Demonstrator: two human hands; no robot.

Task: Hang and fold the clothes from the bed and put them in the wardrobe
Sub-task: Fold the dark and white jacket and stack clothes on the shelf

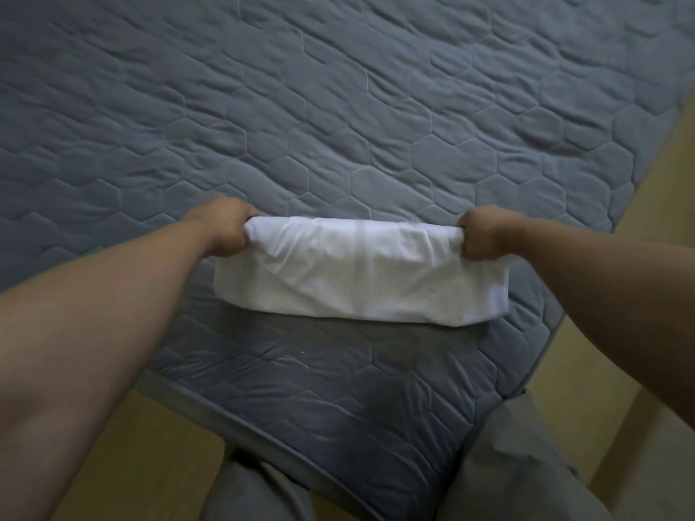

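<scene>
A white garment (361, 272), folded into a long rectangle, lies near the corner of the bed (338, 107), which has a grey quilted cover. My left hand (225, 229) grips the garment's far left corner. Over on the other side, my right hand (485, 233) grips the far right corner. Both hands hold the far edge a little raised, while the near folded edge rests on the cover. My fingertips are hidden in the cloth.
The bed's corner points toward me, between my grey-trousered legs (519, 468). Wooden floor (616, 370) shows to the right and at the lower left. No wardrobe or other clothes are in view.
</scene>
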